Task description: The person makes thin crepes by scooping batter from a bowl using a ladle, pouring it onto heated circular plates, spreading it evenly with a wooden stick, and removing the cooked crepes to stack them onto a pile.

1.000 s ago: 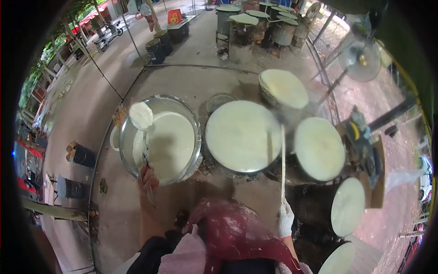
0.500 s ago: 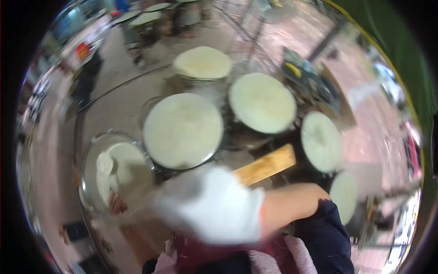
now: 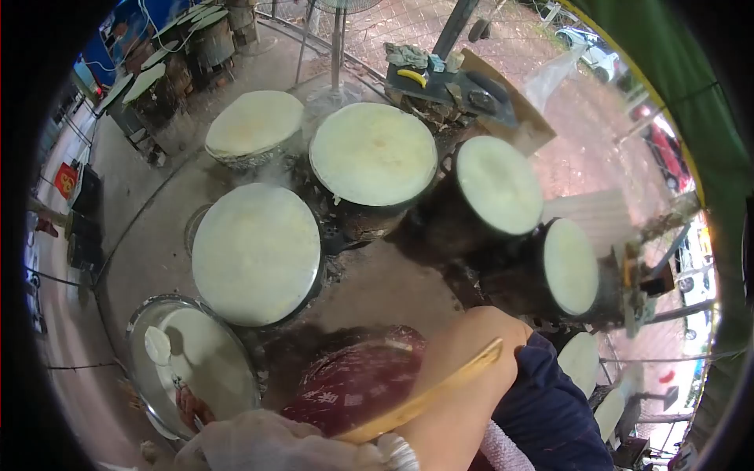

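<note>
Currently, ladle [image 3: 158, 345]: its coated bowl is hanging above the pale liquid [image 3: 210, 357] inside the metal basin [image 3: 144, 373].
Left grip: my left hand [image 3: 193, 407] is closing around the ladle's handle.
Right grip: my gloved right hand [image 3: 259, 443] is crossing leftward, seemingly closing on the wooden paddle's [image 3: 440, 391] lower end; I cannot tell how tightly, its fingers being hidden.
Ladle handling: probably light but rigid, slippery where wet; its drier upper handle is offering the better hold.
Paddle handling: stiff, likely light, best held near its lower end.
Nearest drum: its round top [image 3: 256, 255] is sitting just beside the basin.
</note>
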`<state>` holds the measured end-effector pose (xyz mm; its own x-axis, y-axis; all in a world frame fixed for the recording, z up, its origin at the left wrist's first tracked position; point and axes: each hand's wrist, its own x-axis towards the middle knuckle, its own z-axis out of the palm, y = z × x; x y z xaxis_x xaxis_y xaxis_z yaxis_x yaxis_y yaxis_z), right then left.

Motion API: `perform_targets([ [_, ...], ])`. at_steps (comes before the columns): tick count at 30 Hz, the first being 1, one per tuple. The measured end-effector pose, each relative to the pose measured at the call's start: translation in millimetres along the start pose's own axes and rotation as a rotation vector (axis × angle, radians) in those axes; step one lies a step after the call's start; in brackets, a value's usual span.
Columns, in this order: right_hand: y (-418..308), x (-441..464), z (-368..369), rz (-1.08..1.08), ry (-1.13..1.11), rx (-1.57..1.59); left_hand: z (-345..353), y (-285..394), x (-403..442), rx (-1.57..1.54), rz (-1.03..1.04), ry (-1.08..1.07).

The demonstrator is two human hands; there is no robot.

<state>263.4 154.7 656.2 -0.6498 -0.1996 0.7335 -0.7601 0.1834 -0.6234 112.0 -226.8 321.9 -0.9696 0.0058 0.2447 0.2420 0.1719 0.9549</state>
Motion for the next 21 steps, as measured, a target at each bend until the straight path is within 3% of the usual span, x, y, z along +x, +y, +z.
perform_targets([
  [4, 9.8, 1.0, -9.5, 0.110, 0.017, -0.137, 2.4, 0.6, 9.4, 0.136, 0.109, -0.007],
  [8, 82.0, -27.2, -49.7, 0.656, -0.158, -0.728, -2.4, 0.1, 22.6, 0.245, 0.218, -0.017],
  [9, 117.0, -68.5, -66.6, 0.576, -0.095, -0.751, -1.9, -0.8, 27.3, 0.281, 0.254, -0.025],
  [10, 151.7, -111.9, -81.4, 0.786, 0.238, -0.648, -0.3, -1.8, 32.6, 0.337, 0.310, -0.034],
  [11, 171.6, -141.6, -110.0, 1.057, 0.371, -0.406, 2.1, -3.2, 38.0, 0.396, 0.373, -0.046],
  [13, 228.6, -226.4, -165.8, 1.140, 0.767, -0.048, 6.4, -5.4, 50.9, 0.628, 0.579, -0.070],
  [15, 275.2, -304.4, -230.5, 1.191, 0.799, -0.446, 13.2, -7.9, 59.9, 0.857, 0.745, -0.055],
  [16, 299.1, -339.9, -260.7, 1.256, 0.824, -0.566, 12.0, -11.3, 57.6, 1.003, 0.655, -0.008],
  [17, 298.1, -333.1, -278.5, 1.238, 0.848, -0.594, 2.5, -16.7, 55.6, 0.586, 0.365, -0.156],
  [18, 313.5, -341.9, -299.1, 1.284, 0.854, -0.658, -7.3, -22.2, 53.4, -0.190, 0.026, -0.178],
  [19, 325.9, -338.0, -316.7, 1.323, 0.863, -0.721, -1.0, -9.5, 53.2, -0.647, -0.218, -0.030],
  [21, 346.0, -332.8, -338.0, 1.293, 0.930, -0.726, 17.7, 6.9, 47.1, -0.682, -0.276, 0.193],
])
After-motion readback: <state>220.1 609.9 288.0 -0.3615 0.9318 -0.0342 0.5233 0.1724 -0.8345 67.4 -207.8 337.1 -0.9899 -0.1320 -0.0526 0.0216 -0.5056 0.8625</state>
